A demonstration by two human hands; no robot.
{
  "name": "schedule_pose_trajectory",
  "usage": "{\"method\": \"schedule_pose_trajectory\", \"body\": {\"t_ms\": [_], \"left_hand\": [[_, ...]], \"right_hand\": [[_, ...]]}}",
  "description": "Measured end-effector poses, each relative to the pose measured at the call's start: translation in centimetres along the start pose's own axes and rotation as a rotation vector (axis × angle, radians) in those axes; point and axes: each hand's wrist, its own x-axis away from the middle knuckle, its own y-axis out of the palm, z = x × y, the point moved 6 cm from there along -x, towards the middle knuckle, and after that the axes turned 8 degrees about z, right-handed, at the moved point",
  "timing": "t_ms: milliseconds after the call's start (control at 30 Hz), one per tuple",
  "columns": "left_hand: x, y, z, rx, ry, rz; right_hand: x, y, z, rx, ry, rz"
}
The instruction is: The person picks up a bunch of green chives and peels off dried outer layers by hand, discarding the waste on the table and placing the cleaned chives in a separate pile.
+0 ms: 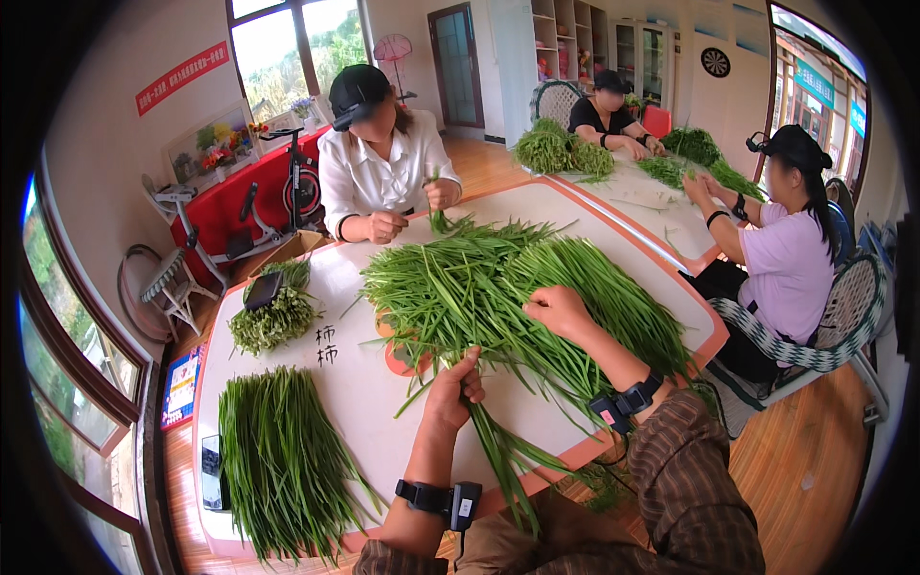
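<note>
My left hand (454, 388) is closed around a small bunch of long green leafy stalks (503, 453), which look like garlic chives; their leaves hang down over the table's near edge. To its upper right, my right hand (557, 310) is over the large heap of the same greens (460, 273), its fingers bent together. Whether it pinches a stalk cannot be told. A thick aligned pile of greens (596, 287) lies at the heap's right side. Another neat pile (280, 460) lies at the table's left.
The white table (388, 467) has an orange rim. At its left are a phone (212, 473) and a bundle of budded stems (273, 316) with a dark device (264, 290) on top. A person in white (392, 165) handles greens opposite; other people sit at a second table (647, 194).
</note>
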Motion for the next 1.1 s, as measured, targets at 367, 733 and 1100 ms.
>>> {"method": "schedule_pose_trajectory", "body": {"t_ms": [367, 733, 1100], "left_hand": [[0.1, -0.2, 0.6, 0.073, 0.095, -0.029], [0.0, 0.6, 0.8, 0.095, 0.105, 0.004], [0.1, 0.5, 0.8, 0.085, 0.105, 0.0]], "right_hand": [[6.3, 3.8, -7.0, -0.189, -0.275, -0.319], [-0.8, 2.3, 0.0, 0.353, -0.161, 0.117], [3.8, 0.5, -3.8, -0.201, -0.1, -0.022]]}}
